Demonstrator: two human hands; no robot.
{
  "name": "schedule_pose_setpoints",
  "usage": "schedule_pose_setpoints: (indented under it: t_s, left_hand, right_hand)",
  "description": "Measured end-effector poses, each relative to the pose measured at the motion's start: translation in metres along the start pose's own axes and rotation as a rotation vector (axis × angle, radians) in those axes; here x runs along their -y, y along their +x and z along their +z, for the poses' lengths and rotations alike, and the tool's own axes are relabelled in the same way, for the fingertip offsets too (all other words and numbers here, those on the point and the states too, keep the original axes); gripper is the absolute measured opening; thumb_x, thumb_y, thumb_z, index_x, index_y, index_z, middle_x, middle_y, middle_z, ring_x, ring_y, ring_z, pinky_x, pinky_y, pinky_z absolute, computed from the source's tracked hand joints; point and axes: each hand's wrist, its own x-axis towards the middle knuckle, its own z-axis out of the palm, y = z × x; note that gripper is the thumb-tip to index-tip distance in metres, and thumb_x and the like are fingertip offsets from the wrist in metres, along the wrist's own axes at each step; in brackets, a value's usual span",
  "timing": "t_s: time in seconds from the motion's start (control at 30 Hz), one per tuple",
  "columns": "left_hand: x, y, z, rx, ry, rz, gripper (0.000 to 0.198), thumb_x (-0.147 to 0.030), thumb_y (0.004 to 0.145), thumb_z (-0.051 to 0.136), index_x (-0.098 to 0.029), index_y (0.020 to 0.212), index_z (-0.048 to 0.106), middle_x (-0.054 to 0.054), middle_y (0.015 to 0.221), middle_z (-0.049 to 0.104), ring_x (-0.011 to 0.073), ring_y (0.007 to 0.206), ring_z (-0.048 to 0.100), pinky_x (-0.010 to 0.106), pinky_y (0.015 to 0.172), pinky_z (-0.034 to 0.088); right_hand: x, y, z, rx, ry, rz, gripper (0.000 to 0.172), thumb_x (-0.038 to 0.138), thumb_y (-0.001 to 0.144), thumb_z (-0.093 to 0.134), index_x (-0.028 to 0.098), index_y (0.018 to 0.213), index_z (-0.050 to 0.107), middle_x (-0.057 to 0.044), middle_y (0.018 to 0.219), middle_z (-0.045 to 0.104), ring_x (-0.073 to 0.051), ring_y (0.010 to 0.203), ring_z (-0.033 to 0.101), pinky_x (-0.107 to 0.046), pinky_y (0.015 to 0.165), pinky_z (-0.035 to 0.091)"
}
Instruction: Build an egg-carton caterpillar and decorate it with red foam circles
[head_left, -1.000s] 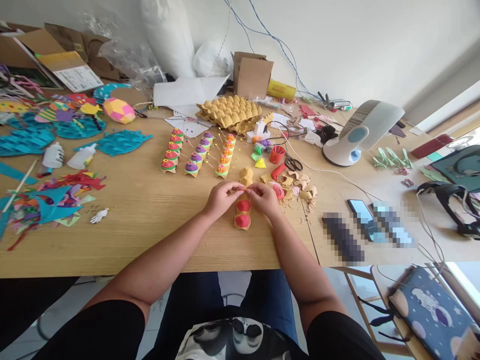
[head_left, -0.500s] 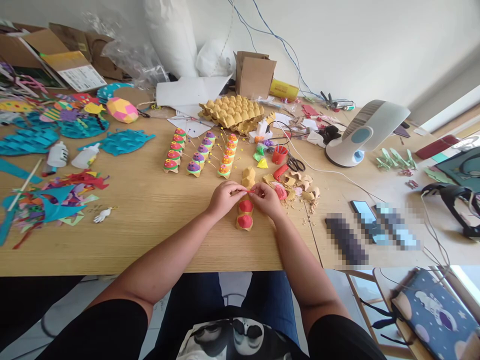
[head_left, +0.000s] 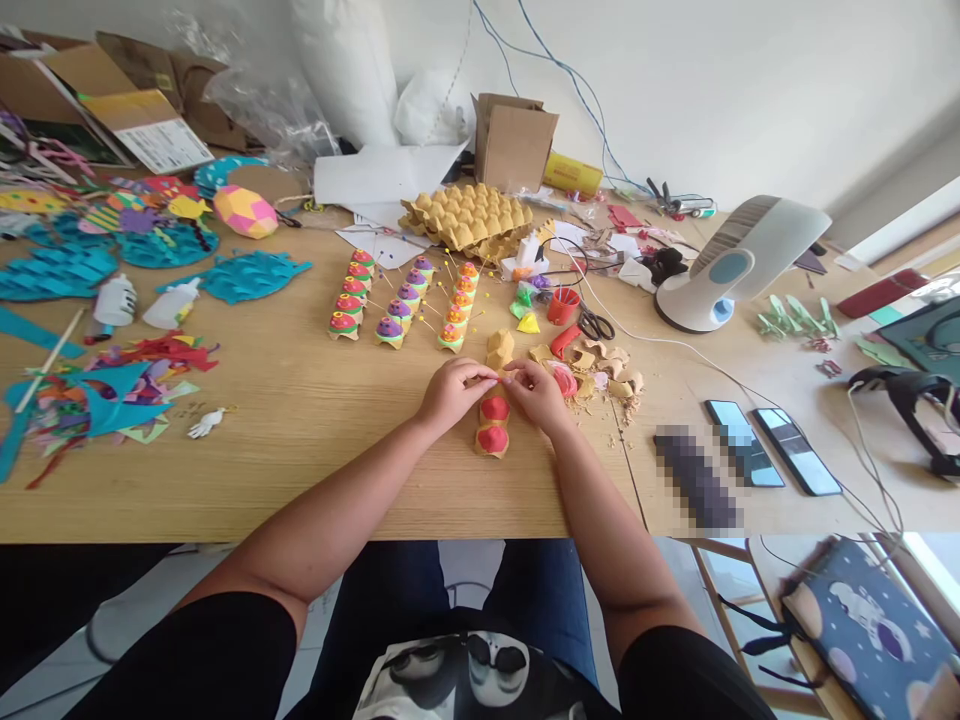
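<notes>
My left hand and my right hand meet with pinched fingertips above a strip of egg carton. Between them is a small red piece that looks like modelling clay, mostly hidden by the fingers. The strip lies lengthwise away from me. Its two nearest bumps have red caps, while the far end is bare yellowish card. Just right of my right hand lie a pinkish-red lump in clear wrapping and a red packet.
Three decorated carton strips with pins stand beyond my left hand. Behind them is an egg tray. Torn carton scraps, scissors and a red cup sit to the right, before a white fan. Phones lie farther right.
The red piece between my fingertips showed as a thin stretched bit before; less of it shows now. My hands stay over the same part of the strip. The view has shifted slightly.
</notes>
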Motion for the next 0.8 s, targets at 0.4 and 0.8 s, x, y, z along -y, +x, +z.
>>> schedule_pose_setpoints:
  t_s: [0.4,0.8]
  left_hand:
    - [-0.0010,-0.0008,-0.0020,0.024,-0.034,0.001,0.019,-0.030,0.094,0.066,-0.022,0.100,0.081,0.006,0.092,0.076,0.0198,0.086,0.069,0.033,0.079,0.053]
    - [0.0021,-0.0052,-0.0093,-0.053,0.255,-0.050,0.021,-0.036,0.095,0.063,-0.022,0.091,0.077,0.010,0.099,0.072,0.0281,0.106,0.061,0.045,0.106,0.041]
  right_hand:
    - [0.0009,-0.0010,-0.0020,0.059,-0.054,-0.028,0.041,0.052,0.092,0.063,0.021,0.116,0.075,0.002,0.070,0.053,-0.014,0.064,0.044,-0.028,0.061,0.038]
    - [-0.0043,0.0023,-0.0010,-0.033,-0.316,-0.164,0.032,0.038,0.084,0.077,0.021,0.111,0.077,-0.003,0.084,0.063,-0.019,0.078,0.057,-0.033,0.076,0.047]
